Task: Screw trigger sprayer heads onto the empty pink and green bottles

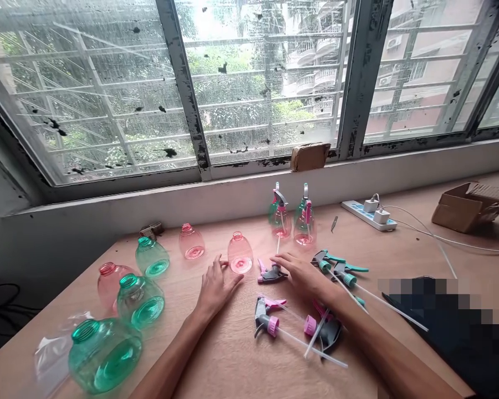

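Note:
My left hand (217, 284) is at the lower left of a clear pink bottle (240, 250), thumb in front and fingers along its side. The bottle stands upright with its neck uncovered. Close by on the right, my right hand (297, 272) has its fingers closed on a grey and pink spray head (270, 274), whose thin tube points away from me. Nearer me lie another grey and pink spray head (270, 321) and a dark one with a pink collar (327, 332), partly under my right forearm. Grey and teal spray heads (344, 272) lie to the right.
Uncapped green bottles (106, 357) and pink bottles (192, 243) stand at left beside a plastic bag (52, 354). Bottles with spray heads (304, 221) stand near the wall. A power strip (368, 215), cable and cardboard box (461, 208) are at back right.

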`<state>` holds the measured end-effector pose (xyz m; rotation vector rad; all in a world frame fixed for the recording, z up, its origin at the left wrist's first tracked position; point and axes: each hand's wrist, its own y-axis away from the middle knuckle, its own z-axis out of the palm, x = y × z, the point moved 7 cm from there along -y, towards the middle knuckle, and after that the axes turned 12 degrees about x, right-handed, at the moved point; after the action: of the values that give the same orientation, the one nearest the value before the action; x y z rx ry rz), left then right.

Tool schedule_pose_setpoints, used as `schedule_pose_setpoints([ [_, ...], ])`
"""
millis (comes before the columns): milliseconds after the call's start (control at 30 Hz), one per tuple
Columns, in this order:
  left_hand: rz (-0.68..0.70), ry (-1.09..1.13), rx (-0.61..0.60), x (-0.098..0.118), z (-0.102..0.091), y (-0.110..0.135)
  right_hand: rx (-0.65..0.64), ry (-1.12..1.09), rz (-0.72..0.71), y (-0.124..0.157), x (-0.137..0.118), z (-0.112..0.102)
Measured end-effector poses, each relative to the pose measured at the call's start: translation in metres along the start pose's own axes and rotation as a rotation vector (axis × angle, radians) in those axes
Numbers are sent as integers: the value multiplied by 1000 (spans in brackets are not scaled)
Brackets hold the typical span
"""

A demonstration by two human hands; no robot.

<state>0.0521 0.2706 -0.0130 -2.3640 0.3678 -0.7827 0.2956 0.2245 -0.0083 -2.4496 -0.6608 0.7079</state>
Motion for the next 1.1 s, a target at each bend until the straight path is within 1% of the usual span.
schedule_pose_setpoints([
  [100,31,47,-44,10,6,1,-3,10,-13,-2,-3,1],
  [267,73,115,-79,23,20,0,-50,-9,-89,0,-16,3],
  [367,89,150,-79,26,21,0,-28,-22,-113,1,-21,0],
  [433,92,160,-70,26,19,1,15,-35,-116,1,-22,-3],
  [500,105,164,-64,27,16,1,83,-56,-110,-1,-21,-9],
  [600,141,166,-66,32,14,2,237,-103,-91,-4,-19,-22],
  [800,232,163,-102,48,13,5,612,-192,-26,6,-27,-60],
  [933,284,143,-112,56,13,10,907,-368,-7,20,-33,-82],
  [1000,301,134,-112,58,12,11,976,-446,-20,23,-34,-83],
  [1100,315,133,-107,60,10,11,983,-496,-17,21,-36,-79],
])
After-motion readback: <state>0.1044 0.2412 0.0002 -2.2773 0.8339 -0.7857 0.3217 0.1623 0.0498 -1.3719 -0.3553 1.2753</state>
